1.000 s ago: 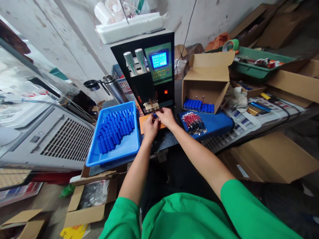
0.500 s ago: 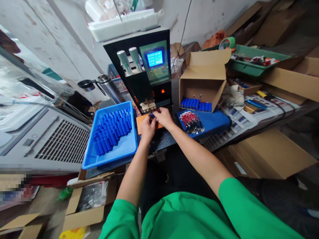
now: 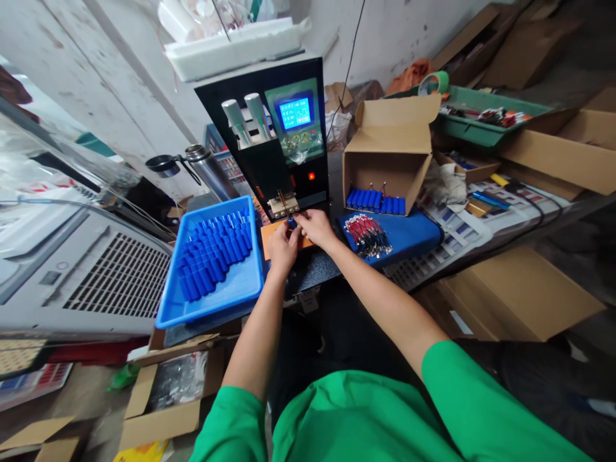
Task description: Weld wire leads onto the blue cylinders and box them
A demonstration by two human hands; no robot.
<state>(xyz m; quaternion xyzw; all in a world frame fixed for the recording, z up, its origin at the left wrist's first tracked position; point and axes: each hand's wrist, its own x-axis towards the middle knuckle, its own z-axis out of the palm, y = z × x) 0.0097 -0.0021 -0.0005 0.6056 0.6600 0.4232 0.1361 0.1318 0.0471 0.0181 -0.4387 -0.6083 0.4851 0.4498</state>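
Just below the copper-coloured electrodes [image 3: 283,197] of a black spot welder [image 3: 257,168], a small blue battery cell [image 3: 292,223] shows between my hands. My left hand [image 3: 283,245] is closed on its near side, with thumb and fingers pinched together. From the right, my right hand [image 3: 316,227] reaches in, its fingers closed on the cell at the electrodes. Most of the cell is covered by fingers, and any wire on it is too small to make out. Under the hands lies an orange board [image 3: 267,239].
At left stands a blue tray [image 3: 235,301] holding rows of blue cells. To the right, red and black wire leads [image 3: 368,234] lie on a blue surface [image 3: 416,234], before an open carton [image 3: 389,138] with several blue cells. A steel flask [image 3: 212,170] stands behind the tray.
The view has shifted very slightly. Both hands stay at the electrodes in nearly the same pose, with the blue cell still between them.
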